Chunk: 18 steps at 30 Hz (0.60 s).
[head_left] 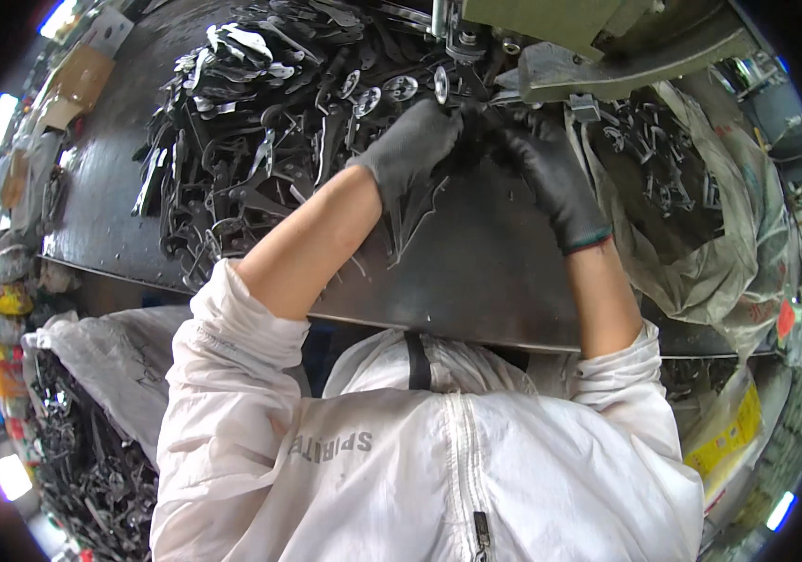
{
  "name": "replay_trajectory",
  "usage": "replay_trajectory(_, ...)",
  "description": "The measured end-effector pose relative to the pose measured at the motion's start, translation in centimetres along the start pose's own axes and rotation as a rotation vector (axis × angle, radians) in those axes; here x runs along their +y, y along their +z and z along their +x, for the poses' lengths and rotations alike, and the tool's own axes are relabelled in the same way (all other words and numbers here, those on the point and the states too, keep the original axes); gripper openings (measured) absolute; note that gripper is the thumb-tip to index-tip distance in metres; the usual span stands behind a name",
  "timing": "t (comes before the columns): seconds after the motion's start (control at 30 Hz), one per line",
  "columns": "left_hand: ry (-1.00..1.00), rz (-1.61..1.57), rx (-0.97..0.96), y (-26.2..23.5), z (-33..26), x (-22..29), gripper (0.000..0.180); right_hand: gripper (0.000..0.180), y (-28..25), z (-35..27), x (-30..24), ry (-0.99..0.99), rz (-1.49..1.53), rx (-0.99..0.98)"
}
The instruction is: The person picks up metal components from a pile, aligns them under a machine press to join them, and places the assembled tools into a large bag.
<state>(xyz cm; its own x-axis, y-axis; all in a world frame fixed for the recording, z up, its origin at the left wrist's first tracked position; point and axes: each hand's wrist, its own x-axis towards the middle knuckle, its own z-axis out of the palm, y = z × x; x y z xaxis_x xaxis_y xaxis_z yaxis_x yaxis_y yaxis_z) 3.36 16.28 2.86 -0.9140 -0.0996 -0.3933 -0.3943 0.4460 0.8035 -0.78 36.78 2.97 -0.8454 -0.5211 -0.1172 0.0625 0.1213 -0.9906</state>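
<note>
My left hand [412,148], in a grey glove, is closed at the front of a machine [466,42]; what its fingers hold blends into the dark. Just above its fingertips stands a shiny round metal disc [441,85]. My right hand [553,173], gloved in dark grey with a green-and-red cuff edge, reaches to the same spot from the right. Its fingers are bent close to the left ones, and whatever they grip is hidden in shadow. Thin pointed dark metal pieces [412,223] lie below my left wrist. Left of it spreads a big heap of flat, dark metal parts [274,173].
A pale green machine arm [640,67] overhangs the dark metal table [485,272]. At the right, an open whitish sack [747,225] holds small metal parts [654,155]. Another sack [129,356] with dark metal parts [92,459] stands lower left. A cardboard box [82,80] sits far left.
</note>
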Motion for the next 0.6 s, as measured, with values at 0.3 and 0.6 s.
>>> replay_trajectory(0.3,0.093,-0.239,0.097,3.1,-0.1,-2.7,0.038,0.029,0.3,1.2,3.5,-0.032,-0.016,0.083)
replay_trajectory(0.6,0.648,0.689,0.090,1.8,3.2,-6.5,0.024,0.025,2.0,1.0,3.8,0.127,0.179,-0.030)
